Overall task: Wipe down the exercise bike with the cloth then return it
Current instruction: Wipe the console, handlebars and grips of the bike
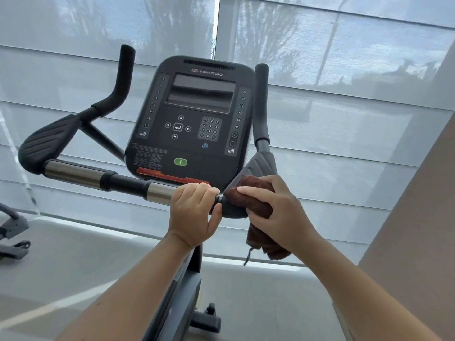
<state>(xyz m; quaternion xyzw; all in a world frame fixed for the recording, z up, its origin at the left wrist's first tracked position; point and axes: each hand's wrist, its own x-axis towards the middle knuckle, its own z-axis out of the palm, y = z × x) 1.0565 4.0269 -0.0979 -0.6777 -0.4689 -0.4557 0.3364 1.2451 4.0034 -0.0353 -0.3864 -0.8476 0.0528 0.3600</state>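
The right hand (275, 212) covers much of the cloth (256, 190); the left hand (192, 217) hides its stretch of handlebar (98, 174). On the console (194, 119), fine print (150, 158) is too small to read. A second machine (12, 232) is cropped at left, the base of the exercise bike (187, 279) below

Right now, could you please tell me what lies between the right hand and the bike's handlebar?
The brown cloth: the right hand holds it against the handlebar's right pad, as the head view shows.

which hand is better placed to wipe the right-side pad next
Right. The right hand holds the cloth against that pad; the left hand only grips the handlebar.
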